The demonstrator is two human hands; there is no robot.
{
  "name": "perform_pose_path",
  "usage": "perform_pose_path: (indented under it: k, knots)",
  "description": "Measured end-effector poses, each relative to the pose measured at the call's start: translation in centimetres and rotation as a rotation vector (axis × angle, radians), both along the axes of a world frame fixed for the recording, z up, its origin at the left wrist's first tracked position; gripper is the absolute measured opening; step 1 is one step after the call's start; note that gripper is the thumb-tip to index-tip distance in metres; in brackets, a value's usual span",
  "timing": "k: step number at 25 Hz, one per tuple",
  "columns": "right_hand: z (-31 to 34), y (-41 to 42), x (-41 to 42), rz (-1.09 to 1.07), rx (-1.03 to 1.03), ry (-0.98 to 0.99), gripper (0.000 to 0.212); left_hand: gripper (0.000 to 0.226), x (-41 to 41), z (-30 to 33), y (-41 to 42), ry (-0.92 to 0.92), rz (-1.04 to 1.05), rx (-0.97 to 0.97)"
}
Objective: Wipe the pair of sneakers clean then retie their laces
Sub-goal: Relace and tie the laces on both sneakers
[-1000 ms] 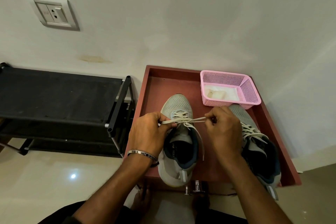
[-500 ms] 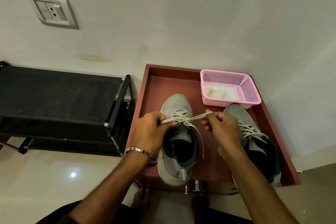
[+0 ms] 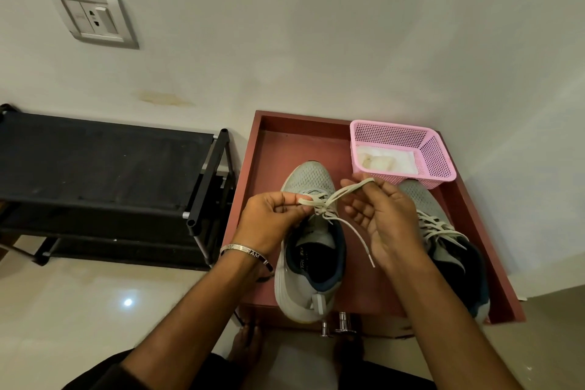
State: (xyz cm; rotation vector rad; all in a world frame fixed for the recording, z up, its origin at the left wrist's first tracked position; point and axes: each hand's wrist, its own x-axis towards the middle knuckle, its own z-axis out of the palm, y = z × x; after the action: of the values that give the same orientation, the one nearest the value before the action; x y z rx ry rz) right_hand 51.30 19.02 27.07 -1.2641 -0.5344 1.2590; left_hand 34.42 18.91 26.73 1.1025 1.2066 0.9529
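Two grey sneakers with dark blue collars stand in a red-brown tray (image 3: 269, 149), toes toward the wall. Over the left sneaker (image 3: 308, 266) my left hand (image 3: 269, 220) pinches one white lace (image 3: 335, 198) end just above the tongue. My right hand (image 3: 386, 218) pinches the other lace strand between thumb and forefinger, lifted up and to the right; its remaining fingers are spread. A loose lace tail hangs down over the shoe's opening. The right sneaker (image 3: 443, 231) lies partly behind my right forearm, its laces tied.
A pink mesh basket (image 3: 433, 158) holding a white cloth (image 3: 383, 161) sits in the tray's far right corner. A black shoe rack (image 3: 104, 174) stands to the left. The white wall carries a socket plate (image 3: 93, 20). My bare feet show below the tray.
My right hand has risen and turned palm inward, drawing its lace strand up and to the right. The left hand stays at the tongue with its pinch.
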Motion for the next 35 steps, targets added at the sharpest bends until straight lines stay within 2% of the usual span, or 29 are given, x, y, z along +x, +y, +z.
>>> perform_pose_path:
  k: [3,6,11,15,17,24,30,33,35]
  knots:
    - [0.7,-0.3,-0.6,0.035,0.082,-0.068,0.014,0.012,0.6,-0.2,0.3,-0.005,-0.017,0.019]
    - [1.1,-0.6,-1.2,0.049,0.170,-0.167,0.014,0.015,1.4,-0.2,0.5,-0.021,0.060,0.019]
    - [1.2,-0.8,-1.6,0.112,0.066,-0.286,0.033,0.017,2.4,-0.1,0.7,-0.009,0.151,0.000]
    - [1.4,-1.1,-1.5,0.249,0.122,-0.414,0.041,0.034,2.3,-0.4,0.7,0.134,0.195,0.031]
    - [1.5,-1.3,-1.5,0.315,0.142,-0.478,0.045,0.035,2.2,-0.6,0.7,0.176,0.181,0.051]
    - [0.8,-0.9,-1.0,0.316,0.120,-0.480,0.051,0.018,1.9,-0.5,0.9,0.342,0.136,0.194]
    - [0.1,-0.7,-1.0,0.247,0.131,-0.481,0.055,0.012,1.7,-0.4,0.6,0.189,0.043,0.173]
    - [0.1,-0.6,-0.9,0.223,0.123,-0.504,0.057,0.005,1.3,-0.4,0.6,0.281,-0.028,0.227]
    - [0.0,-0.6,-0.9,0.242,0.151,-0.528,0.051,0.016,1.5,-0.3,0.3,0.380,-0.075,0.291]
